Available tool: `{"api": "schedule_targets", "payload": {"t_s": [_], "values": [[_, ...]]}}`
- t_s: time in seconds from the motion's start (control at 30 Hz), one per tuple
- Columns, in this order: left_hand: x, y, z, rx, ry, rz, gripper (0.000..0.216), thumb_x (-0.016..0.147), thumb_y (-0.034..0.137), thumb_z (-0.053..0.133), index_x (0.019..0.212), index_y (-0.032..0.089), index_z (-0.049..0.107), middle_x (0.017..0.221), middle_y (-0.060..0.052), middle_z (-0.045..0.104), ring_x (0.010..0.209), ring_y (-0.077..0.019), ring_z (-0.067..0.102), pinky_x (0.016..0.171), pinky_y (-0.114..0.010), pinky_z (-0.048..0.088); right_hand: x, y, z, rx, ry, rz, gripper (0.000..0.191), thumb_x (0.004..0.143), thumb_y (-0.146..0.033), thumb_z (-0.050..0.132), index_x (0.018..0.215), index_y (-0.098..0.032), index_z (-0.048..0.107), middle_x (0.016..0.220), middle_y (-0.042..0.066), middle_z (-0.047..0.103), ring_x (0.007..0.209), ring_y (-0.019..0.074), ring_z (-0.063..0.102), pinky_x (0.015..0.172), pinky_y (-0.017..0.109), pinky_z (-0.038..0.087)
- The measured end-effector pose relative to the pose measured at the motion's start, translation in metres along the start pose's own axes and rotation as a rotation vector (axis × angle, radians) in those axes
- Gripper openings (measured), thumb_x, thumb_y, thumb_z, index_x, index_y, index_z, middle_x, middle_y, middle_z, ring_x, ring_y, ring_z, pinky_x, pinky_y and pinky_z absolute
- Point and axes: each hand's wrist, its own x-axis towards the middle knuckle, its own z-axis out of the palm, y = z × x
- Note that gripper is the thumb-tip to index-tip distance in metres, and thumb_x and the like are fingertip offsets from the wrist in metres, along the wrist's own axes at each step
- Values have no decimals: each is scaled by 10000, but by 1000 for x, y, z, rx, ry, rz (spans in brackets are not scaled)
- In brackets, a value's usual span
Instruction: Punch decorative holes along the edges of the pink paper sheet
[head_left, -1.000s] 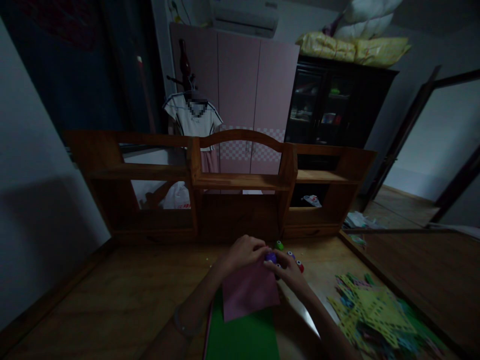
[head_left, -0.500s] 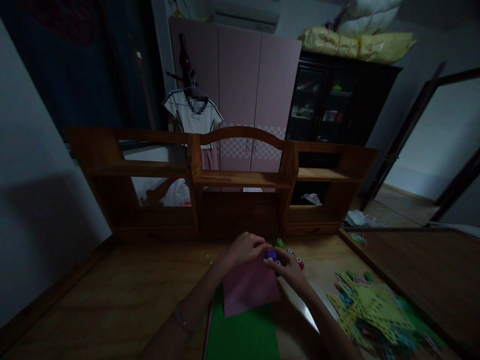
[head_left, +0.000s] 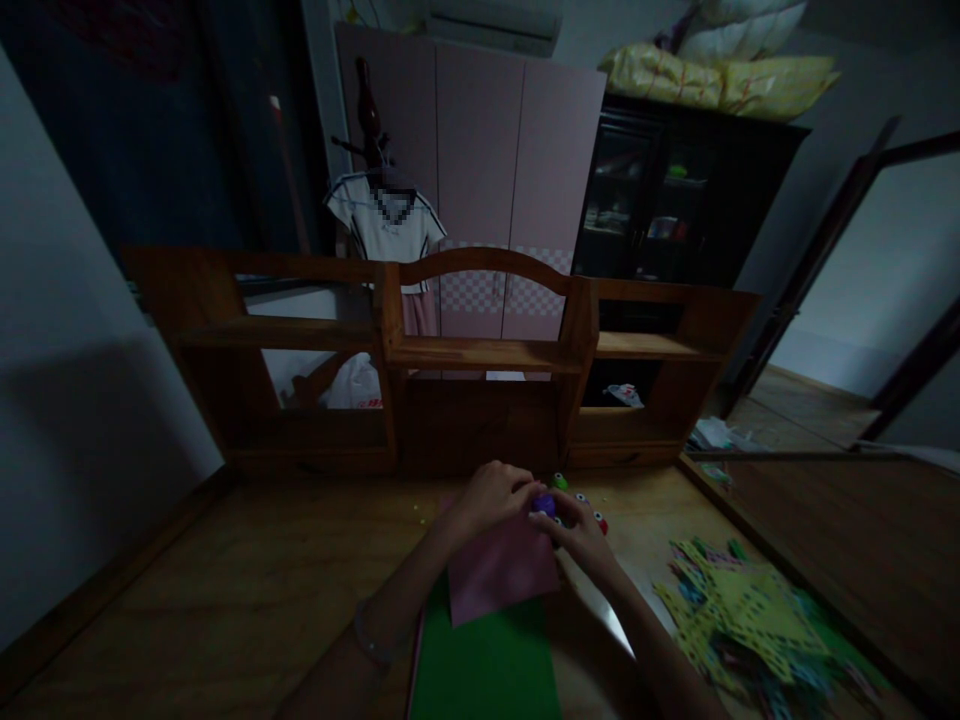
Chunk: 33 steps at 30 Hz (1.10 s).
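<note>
A small rounded purple thing [head_left: 544, 504] sits between my two hands at the far right corner of a sheet of pink paper [head_left: 502, 572]. My right hand [head_left: 579, 527] is closed around its right side, thumb in front. My left hand [head_left: 496, 495] bends over the paper's far edge, fingers pinched at the corner and touching the purple thing. The paper lies slightly askew over a green sheet [head_left: 486, 660]. Just beyond my right hand are small round pieces with white eye-like spots: a green one [head_left: 559, 482], a bluish one [head_left: 581, 500] and a red one [head_left: 601, 522].
To the right lies a pile of yellow, green and blue perforated pieces [head_left: 757, 610]. A wooden shelf unit [head_left: 480, 355] stands along the table's back edge. Tiny pale scraps [head_left: 418, 512] dot the wooden tabletop [head_left: 262, 570]. A raised edge [head_left: 795, 570] runs down the right side.
Both hands stay nearly in place around the purple thing, which shows slightly more between the fingers. The view has shifted very slightly.
</note>
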Motion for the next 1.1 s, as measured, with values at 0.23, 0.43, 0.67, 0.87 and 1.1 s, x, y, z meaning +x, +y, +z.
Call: {"api": "schedule_targets", "payload": {"t_s": [0.23,0.43,0.67,0.87,1.1], "values": [[-1,3,3,6,-17,-10,355,877,393,395,766,187,663,747,-23,673,681,-128,590,592,-205,331,1,8,5,33,82,23,321,702,-473,640,806,-169,639,747,9,603,721,174,535,633,249,403],[-1,-5,4,-29,-78,-2,340,876,397,393,850,204,672,803,-19,676,722,-132,597,622,-202,358,1,10,8,31,86,32,313,725,-476,608,756,-165,631,694,2,571,666,153,500,587,234,383],[-1,-13,5,-8,-85,-2,335,879,386,375,875,217,664,834,-25,670,750,-136,594,647,-207,368,3,16,9,14,53,81,346,705,-499,623,823,-173,632,740,9,593,707,171,531,611,243,406],[-2,-15,-3,-40,-161,-57,332,846,430,416,869,202,655,806,-20,650,724,-134,568,604,-197,353,3,18,10,74,2,112,373,700,-520,623,849,-178,617,770,11,600,732,174,548,637,248,427],[-7,-18,-17,-127,-278,21,274,788,395,494,846,157,618,700,15,577,620,-100,494,529,-179,314,0,10,11,95,-12,119,377,712,-540,607,815,-178,594,744,5,590,741,178,559,646,254,438]]}}
